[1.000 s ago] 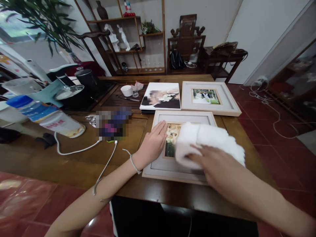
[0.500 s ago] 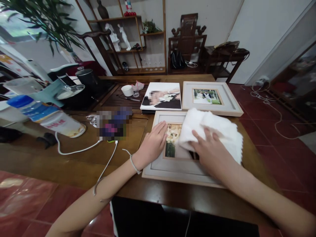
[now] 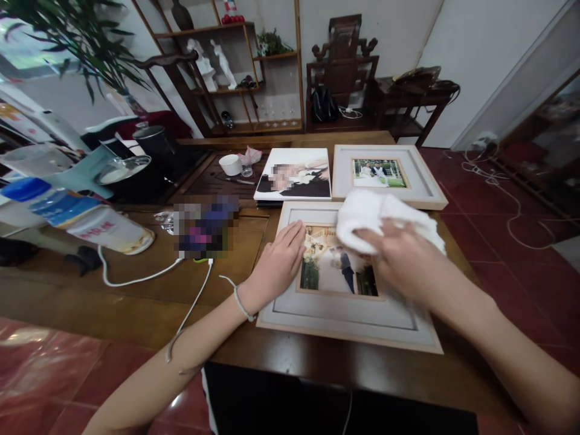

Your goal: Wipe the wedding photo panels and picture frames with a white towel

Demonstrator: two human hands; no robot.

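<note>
A picture frame [image 3: 276, 314] with a pale wooden border and a wide light mat lies flat on the wooden table in front of me. Its small photo shows two figures outdoors. My left hand [image 3: 278, 257] rests flat on the frame's left side, fingers together and stretched out, tips at the photo's upper left edge. With my right hand [image 3: 403, 257], a little blurred, I grip a bunched white towel [image 3: 371, 211] over the frame's upper right part. The towel hides that corner of the frame and the photo's upper right edge.
Behind lie a second picture frame [image 3: 430, 181] and a stack topped by a white-edged photo panel [image 3: 294, 192]. To the left are a bottle with a blue cap [image 3: 81, 214], a pixelated item with white cables [image 3: 206, 229], a white cup [image 3: 231, 164] and a dark pot [image 3: 156, 145].
My right hand and the towel have moved up and right, uncovering more of the photo and the frame's lower right. My left hand stays at the frame's left side.
</note>
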